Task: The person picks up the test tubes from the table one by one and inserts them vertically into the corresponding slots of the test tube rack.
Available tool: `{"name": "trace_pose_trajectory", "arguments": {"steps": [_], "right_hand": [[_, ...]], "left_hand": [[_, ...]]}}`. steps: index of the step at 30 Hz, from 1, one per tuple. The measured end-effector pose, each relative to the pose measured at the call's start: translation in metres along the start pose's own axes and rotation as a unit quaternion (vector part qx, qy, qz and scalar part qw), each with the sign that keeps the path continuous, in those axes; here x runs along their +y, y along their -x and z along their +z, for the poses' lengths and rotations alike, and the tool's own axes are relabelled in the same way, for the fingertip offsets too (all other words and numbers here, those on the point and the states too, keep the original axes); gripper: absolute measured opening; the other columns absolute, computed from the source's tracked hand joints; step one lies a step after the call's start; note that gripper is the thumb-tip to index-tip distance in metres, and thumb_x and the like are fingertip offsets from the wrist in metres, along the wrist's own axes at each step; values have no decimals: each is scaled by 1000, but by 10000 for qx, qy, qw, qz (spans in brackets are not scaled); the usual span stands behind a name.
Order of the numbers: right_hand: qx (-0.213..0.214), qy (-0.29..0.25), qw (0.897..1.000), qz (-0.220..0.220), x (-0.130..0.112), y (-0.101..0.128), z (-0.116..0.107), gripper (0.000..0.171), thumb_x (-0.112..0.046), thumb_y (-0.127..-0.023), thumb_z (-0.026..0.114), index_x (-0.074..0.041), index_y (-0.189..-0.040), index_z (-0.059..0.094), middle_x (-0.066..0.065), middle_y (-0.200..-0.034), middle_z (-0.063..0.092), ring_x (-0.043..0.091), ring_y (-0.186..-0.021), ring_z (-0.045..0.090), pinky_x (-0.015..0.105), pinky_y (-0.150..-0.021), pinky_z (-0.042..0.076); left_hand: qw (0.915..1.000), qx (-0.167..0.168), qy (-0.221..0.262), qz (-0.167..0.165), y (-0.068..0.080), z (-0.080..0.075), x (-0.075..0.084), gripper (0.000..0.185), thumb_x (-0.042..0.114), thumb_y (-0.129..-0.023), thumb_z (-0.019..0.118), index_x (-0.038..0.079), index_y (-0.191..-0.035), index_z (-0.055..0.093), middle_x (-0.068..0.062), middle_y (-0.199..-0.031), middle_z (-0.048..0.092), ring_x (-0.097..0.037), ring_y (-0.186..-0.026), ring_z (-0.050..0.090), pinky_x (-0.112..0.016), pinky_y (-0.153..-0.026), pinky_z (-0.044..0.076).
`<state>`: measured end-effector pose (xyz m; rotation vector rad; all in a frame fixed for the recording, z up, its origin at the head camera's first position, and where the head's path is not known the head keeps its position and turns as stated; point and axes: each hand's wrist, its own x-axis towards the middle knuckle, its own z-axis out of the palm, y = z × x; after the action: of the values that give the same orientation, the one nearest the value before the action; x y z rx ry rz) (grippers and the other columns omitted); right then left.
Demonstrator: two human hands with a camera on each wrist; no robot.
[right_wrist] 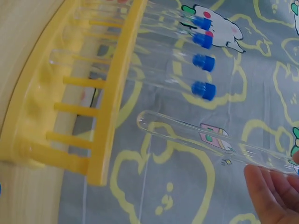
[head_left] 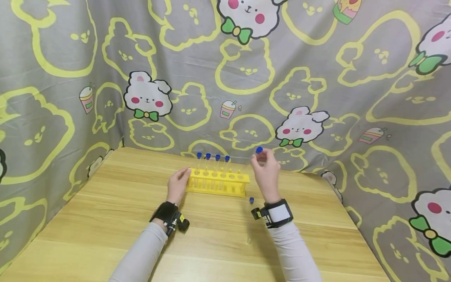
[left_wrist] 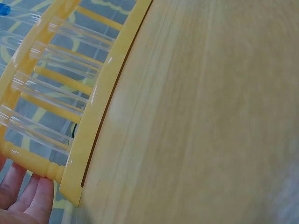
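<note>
Tube (right_wrist: 205, 137) with a blue cap (head_left: 259, 149) is pinched in the right hand (head_left: 266, 172), fingers curled round its upper end, and it's held up in the air just past the rack's right end. In the right wrist view the clear glass is seen sticking out from the fingertips (right_wrist: 273, 196), its rounded bottom near the rack's end post but not touching it.

The yellow rack (head_left: 218, 182) is steadied by the left hand (head_left: 177, 185), fingers fairly straight and laid against its left end, nothing really gripped. That contact is backed up in the left wrist view, where the fingertips (left_wrist: 28, 196) are seen right at the rack's corner post.

4 capped tubes (head_left: 213, 166) are stood upright in the rack, lined up from just beyond the left hand's fingertips toward the right hand, blue caps on top. The holes nearest the right hand are seen without tubes in them.

1 more tube (head_left: 250, 221) is laid flat on the tabletop (head_left: 105, 219) just inside the right wrist, its blue cap pointed toward the rack, well below the raised hand. Black bands with small cameras are worn on both wrists.

A gray curtain (head_left: 317, 78) printed with bunnies is hung behind and around everything.
</note>
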<state>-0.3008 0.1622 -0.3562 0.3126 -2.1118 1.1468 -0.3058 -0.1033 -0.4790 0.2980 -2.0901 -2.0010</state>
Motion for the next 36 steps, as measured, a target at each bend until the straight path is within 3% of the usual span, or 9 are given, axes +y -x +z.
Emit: {"name": "trace_pose_trajectory", "arguments": {"steps": [16,27,36], "right_hand": [[-569,178,9979,-241,14,10,36,20,-8,-92,64,3,-108,59,18,-95,70,29,-86,70,35,-70,62],[-881,295,9957,29,32,23,53,17,-9,-93,63,2,-105,60,17,-92,70,29,-83,71,37,-68,61],[-1029,419,9938,0,38,28,60,17,-7,-92,62,2,-106,59,18,-92,69,29,-84,70,36,-68,61]], "left_hand": [[10000,-4,82,-53,1,0,1,48,40,-97,58,9,-133,58,-11,-143,53,-28,-132,50,-40,-107,46],[10000,15,51,-55,1,0,3,46,39,-97,58,9,-132,60,-10,-142,54,-27,-131,51,-41,-106,48],[10000,24,76,-59,0,0,3,46,40,-97,58,9,-132,60,-10,-142,55,-27,-131,51,-40,-106,47]]}}
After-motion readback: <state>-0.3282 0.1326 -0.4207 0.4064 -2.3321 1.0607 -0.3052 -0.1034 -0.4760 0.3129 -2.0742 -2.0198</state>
